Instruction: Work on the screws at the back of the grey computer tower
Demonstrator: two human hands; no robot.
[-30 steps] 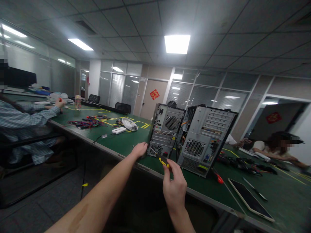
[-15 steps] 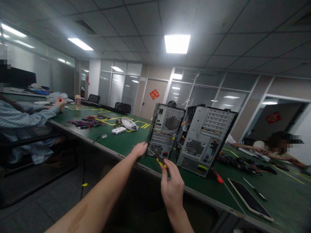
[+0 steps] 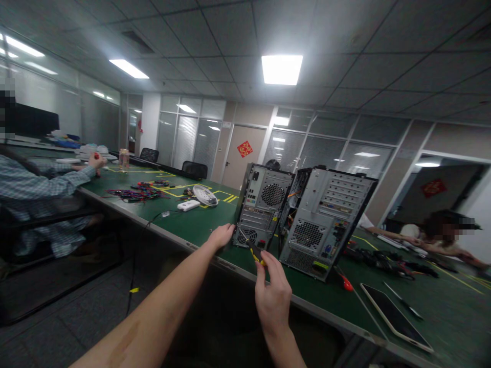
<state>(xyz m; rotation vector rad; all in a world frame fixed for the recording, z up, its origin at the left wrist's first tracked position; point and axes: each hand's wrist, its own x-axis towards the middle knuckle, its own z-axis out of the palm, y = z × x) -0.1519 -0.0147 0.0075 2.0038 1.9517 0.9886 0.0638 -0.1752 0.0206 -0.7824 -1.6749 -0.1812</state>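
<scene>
My right hand (image 3: 273, 289) pinches a screwdriver (image 3: 254, 250) by its black and yellow handle. Its shaft slants up and left to the lower back of the left computer case (image 3: 264, 212), by the small fan grille. The exact spot its tip meets is too small to make out. Against the left side of that case rests my left hand (image 3: 221, 236), its fingers mostly hidden at the case's edge. A second, larger computer case (image 3: 326, 220) stands upright just to the right, its back panel also facing me.
Right of the cases lie a red-handled tool (image 3: 347, 283), a tablet (image 3: 395, 317), a thin metal tool (image 3: 402, 300) and black cables (image 3: 387, 260). Leftward are a white power adapter (image 3: 188, 205), a white round part (image 3: 205, 195) and coloured wires (image 3: 138, 193). People sit at both sides.
The screwdriver now tilts more steeply, with its shaft end shifted slightly up and right across the case's back. My left hand stays against the case.
</scene>
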